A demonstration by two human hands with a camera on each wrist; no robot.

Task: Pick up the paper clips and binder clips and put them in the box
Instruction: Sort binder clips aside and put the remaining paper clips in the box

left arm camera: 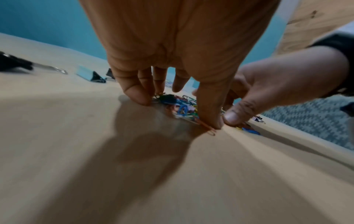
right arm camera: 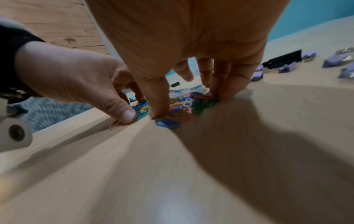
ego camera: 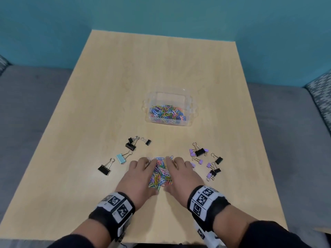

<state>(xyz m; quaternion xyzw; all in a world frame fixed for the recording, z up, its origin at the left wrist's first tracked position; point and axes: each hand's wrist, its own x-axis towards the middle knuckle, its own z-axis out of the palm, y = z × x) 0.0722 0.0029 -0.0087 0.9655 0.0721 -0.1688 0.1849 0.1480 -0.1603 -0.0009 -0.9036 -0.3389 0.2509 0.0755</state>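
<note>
A pile of coloured paper clips (ego camera: 161,173) lies near the table's front edge. My left hand (ego camera: 141,169) and right hand (ego camera: 179,169) flank it, fingers curled down round its two sides. In the left wrist view my thumb and fingertips (left arm camera: 138,98) touch the table round the pile (left arm camera: 178,106). The right wrist view shows the same around the clips (right arm camera: 184,107). Black binder clips (ego camera: 131,143) and a light blue binder clip (ego camera: 121,158) lie to the left. Purple and black binder clips (ego camera: 200,152) lie to the right. The clear plastic box (ego camera: 166,122) stands open farther back, with paper clips (ego camera: 166,112) inside.
The light wooden table (ego camera: 161,59) has bare surface behind and beside the box. One black binder clip (ego camera: 104,169) lies alone at the left. Grey upholstery surrounds the table, with a patterned cushion (ego camera: 320,93) at the right and a teal wall behind.
</note>
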